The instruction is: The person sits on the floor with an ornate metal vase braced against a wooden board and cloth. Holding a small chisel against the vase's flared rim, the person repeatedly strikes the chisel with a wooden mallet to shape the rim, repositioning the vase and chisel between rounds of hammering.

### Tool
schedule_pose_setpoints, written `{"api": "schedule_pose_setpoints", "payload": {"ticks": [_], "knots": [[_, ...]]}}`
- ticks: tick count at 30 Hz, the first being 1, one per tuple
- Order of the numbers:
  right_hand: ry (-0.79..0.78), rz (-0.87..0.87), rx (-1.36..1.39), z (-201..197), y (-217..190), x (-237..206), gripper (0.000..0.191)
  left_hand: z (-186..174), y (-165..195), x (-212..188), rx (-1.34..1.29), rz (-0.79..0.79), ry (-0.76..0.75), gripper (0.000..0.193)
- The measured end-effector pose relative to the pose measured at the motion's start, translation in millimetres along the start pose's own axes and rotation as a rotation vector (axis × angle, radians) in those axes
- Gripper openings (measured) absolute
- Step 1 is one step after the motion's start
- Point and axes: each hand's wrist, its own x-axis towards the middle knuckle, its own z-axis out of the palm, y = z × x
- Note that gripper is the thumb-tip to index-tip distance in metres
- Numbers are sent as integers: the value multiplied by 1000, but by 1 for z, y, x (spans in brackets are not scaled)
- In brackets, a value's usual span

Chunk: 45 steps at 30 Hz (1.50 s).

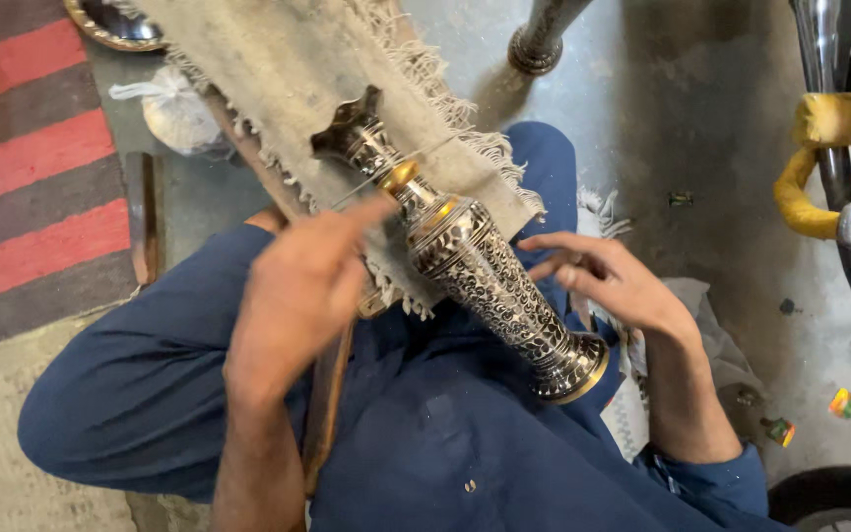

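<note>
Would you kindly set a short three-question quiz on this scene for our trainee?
1. True or false: the vase stands upright on the floor.
2. Which hand touches the vase's body? A) left hand B) right hand C) neither
3. Fill in: the vase's neck lies on a fringed ____.

Key
1. False: it lies tilted across the lap, its flared mouth pointing away.
2. B: the right hand's fingertips rest against the body, while the left hand is raised near the neck, holding what looks like a thin tool.
3. cloth.
</note>
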Motion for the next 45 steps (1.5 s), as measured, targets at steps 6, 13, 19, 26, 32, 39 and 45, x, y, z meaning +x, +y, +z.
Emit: {"api": "schedule_pose_setpoints", "payload": {"ticks": [6,13,19,26,32,39,45], "knots": [[-59,30,-321,40,-42,-8,97,6,-29,-6,94,-114,356,28],[-14,14,-385,73,-68,-10,98,40,-56,2,-11,-51,324,16],[41,30,-267,80,-79,-14,102,36,-61,18,-393,-135,437,21],[89,-82,-402,94,-107,50,104,-2,-59,42,-417,-104,621,19],[174,-178,-467,109,-133,116,100,-10,-55,46,-268,-23,604,14],[231,-36,-919,104,-137,121,84,2,-43,13,-169,-6,493,13],[161,-146,-843,89,-129,107,91,9,-27,-3,103,-37,439,9]]}}
